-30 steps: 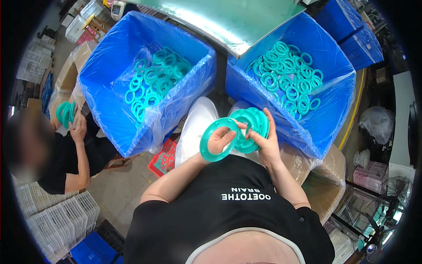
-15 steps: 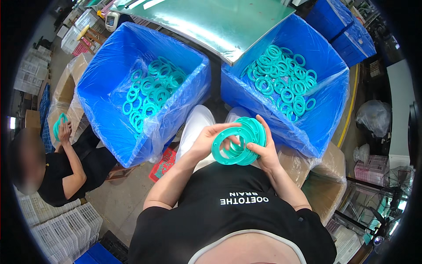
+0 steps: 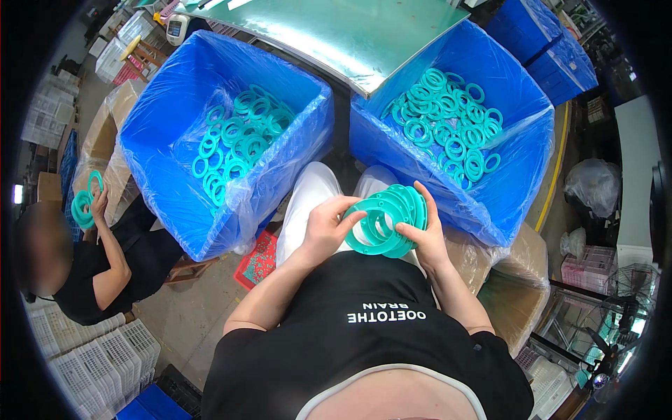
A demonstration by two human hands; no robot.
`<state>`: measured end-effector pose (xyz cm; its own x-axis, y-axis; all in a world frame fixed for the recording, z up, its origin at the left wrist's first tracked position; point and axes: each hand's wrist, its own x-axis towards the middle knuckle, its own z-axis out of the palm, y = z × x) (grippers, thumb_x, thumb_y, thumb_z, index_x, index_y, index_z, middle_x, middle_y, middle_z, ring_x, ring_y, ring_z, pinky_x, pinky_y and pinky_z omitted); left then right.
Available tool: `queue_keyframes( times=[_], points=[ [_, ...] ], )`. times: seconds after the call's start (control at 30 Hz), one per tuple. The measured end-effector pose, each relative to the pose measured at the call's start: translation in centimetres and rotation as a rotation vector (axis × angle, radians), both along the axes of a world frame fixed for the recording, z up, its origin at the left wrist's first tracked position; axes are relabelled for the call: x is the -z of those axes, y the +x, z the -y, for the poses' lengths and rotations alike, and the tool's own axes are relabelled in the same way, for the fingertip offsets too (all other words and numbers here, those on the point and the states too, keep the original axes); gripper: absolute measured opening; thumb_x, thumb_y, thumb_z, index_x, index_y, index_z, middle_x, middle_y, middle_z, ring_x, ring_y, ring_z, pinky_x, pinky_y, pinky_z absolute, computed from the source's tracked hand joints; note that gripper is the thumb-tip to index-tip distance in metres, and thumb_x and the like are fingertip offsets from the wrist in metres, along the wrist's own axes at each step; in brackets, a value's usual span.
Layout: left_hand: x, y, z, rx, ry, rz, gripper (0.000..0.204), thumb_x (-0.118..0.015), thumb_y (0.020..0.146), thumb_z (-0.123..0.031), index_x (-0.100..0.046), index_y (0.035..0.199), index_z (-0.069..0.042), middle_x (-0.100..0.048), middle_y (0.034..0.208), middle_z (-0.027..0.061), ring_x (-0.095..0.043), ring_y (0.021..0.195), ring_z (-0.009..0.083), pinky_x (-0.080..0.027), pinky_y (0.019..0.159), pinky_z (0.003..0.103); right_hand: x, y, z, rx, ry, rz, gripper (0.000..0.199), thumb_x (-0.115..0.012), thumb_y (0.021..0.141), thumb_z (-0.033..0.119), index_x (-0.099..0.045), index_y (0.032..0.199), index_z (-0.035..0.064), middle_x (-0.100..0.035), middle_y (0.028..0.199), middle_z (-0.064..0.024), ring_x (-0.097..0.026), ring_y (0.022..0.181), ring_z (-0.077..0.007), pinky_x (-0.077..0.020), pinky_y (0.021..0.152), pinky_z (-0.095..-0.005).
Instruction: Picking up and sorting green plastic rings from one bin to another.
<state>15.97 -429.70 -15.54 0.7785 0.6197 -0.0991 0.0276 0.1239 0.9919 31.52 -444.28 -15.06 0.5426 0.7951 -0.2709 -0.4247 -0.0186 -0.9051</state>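
In front of my belly my right hand (image 3: pixel 428 241) is closed round a fanned stack of teal plastic rings (image 3: pixel 408 204), its thumb on the near side and fingers behind. My left hand (image 3: pixel 327 229) pinches the left rim of the front ring (image 3: pixel 360 241), thumb above. That ring is tilted and overlaps the others; small holes show in the flat rims. Part of the left fingers is hidden behind the ring. Beyond my hands stand two blue bins lined with clear plastic, the left bin (image 3: pixel 164 133) and the right bin (image 3: pixel 514 73), both holding many loose teal rings.
A green-topped table (image 3: pixel 329 31) juts between the bins. At left, a co-worker's hand (image 3: pixel 99 203) holds teal rings. A red tray (image 3: pixel 257 262) with small pieces lies on the floor. Cardboard boxes (image 3: pixel 521 301) stand at right, white crates (image 3: pixel 105 364) at lower left.
My left fingers have drawn back from the front ring's opening to its left rim, and that ring has tilted flatter. The co-worker's rings have spread apart.
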Motion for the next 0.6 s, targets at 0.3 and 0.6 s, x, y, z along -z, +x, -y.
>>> queue_keyframes(
  times=[0.3, 0.6],
  points=[
    [1.5, 0.8, -2.4, -0.065, 0.937, 0.016, 0.014, -0.057, 0.09, -0.014, -0.061, 0.088, -0.001, -0.058, 0.074, 0.0084, -0.055, 0.057, 0.022, -0.042, 0.052, 0.031, 0.2, 0.5, 0.1, -0.004, -0.009, -0.17, 0.084, -0.069, 0.07, -0.002, -0.029, 0.143, 0.0086, -0.049, 0.128, -0.0113, -0.051, 0.115, -0.0221, -0.0413, 0.099, -0.0356],
    [2.9, -0.4, -2.0, 0.172, -0.374, 0.002, 0.025, -0.047, 0.098, -0.022, -0.058, 0.11, -0.003, -0.055, 0.082, -0.004, -0.046, 0.068, 0.0022, -0.038, 0.062, 0.016, 1.8, 1.8, 1.2, -0.004, 0.155, -0.438, 0.085, -0.069, 0.073, 0.002, -0.025, 0.145, 0.0079, -0.048, 0.128, -0.0109, -0.051, 0.115, -0.0219, -0.0431, 0.098, -0.0365]
  ],
)
